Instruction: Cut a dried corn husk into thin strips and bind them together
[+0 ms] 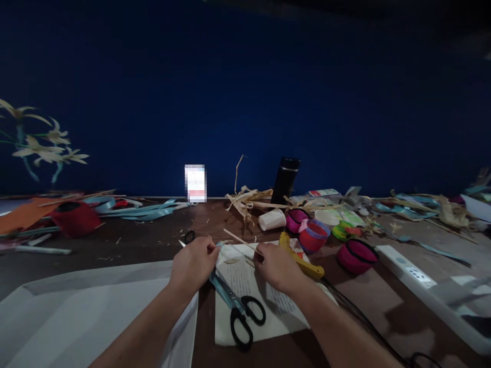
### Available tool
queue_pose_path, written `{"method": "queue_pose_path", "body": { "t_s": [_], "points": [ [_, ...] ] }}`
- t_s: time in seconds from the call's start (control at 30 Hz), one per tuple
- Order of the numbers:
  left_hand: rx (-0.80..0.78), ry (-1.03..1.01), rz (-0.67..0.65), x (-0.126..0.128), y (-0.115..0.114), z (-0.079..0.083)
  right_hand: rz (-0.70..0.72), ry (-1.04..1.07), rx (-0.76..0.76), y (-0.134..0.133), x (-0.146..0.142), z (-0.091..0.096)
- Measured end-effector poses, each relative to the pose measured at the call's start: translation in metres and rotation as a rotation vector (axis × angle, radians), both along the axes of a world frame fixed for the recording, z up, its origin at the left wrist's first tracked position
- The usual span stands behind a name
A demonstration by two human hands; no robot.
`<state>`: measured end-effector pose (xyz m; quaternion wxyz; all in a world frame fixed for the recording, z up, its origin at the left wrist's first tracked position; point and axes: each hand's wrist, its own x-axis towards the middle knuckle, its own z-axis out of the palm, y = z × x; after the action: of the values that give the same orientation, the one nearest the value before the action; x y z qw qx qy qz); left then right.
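My left hand (195,263) is closed in a pinch, with a bit of light-blue ribbon (218,245) at its fingertips. My right hand (278,268) is also closed, gripping a thin pale stick (238,238) that points up and to the left. Between my hands lies a printed paper sheet (240,273). Black-handled scissors (241,314) rest across it, their blades toward my left hand and light blue along them. A yellow glue gun (312,268) lies just beyond my right hand. What sits inside each pinch is mostly hidden.
A white tray-like sheet (95,317) fills the front left. Behind are dried raffia-like strips (245,202), a black flask (286,179), a paper cup (272,220) and several coloured rolls (314,237). A power strip (406,268) and cable lie right; pale artificial flowers (42,148) stand left.
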<state>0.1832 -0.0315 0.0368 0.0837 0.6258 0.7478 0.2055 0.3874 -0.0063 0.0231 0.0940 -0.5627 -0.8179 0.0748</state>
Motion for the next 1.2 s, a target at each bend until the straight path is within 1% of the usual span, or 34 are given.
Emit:
{"method": "queue_pose_path", "body": {
  "t_s": [0.13, 0.3, 0.43, 0.67, 0.8, 0.9, 1.03, 1.1, 1.13, 1.2],
  "points": [
    [0.009, 0.022, -0.013, -0.001, -0.001, 0.0, 0.022, -0.024, 0.02, -0.002, -0.001, 0.001],
    [0.002, 0.041, -0.006, -0.001, 0.0, 0.001, 0.008, -0.02, -0.023, -0.002, -0.002, 0.0],
    [0.055, 0.043, -0.037, 0.0, -0.001, 0.0, -0.01, -0.007, -0.039, -0.001, -0.003, -0.001],
    [0.128, 0.037, -0.069, -0.001, -0.002, -0.001, 0.031, 0.042, 0.067, 0.003, 0.001, 0.004],
    [0.165, 0.021, -0.058, -0.001, -0.003, -0.001, 0.05, 0.015, 0.003, 0.0, 0.0, 0.006],
    [0.178, 0.016, -0.064, 0.0, -0.004, -0.002, 0.039, -0.016, -0.016, -0.004, -0.003, 0.005],
    [0.176, 0.019, -0.087, 0.002, -0.005, -0.001, 0.008, -0.04, 0.04, -0.007, -0.007, -0.002],
    [0.182, 0.016, -0.088, 0.003, -0.006, 0.0, -0.009, 0.005, 0.047, -0.005, -0.008, -0.004],
    [0.186, 0.009, -0.088, 0.004, -0.007, 0.002, -0.01, 0.067, 0.038, -0.004, -0.008, -0.004],
    [0.203, -0.025, -0.089, 0.005, -0.007, 0.004, -0.004, 0.284, -0.011, -0.001, -0.008, -0.002]
  ]
}}
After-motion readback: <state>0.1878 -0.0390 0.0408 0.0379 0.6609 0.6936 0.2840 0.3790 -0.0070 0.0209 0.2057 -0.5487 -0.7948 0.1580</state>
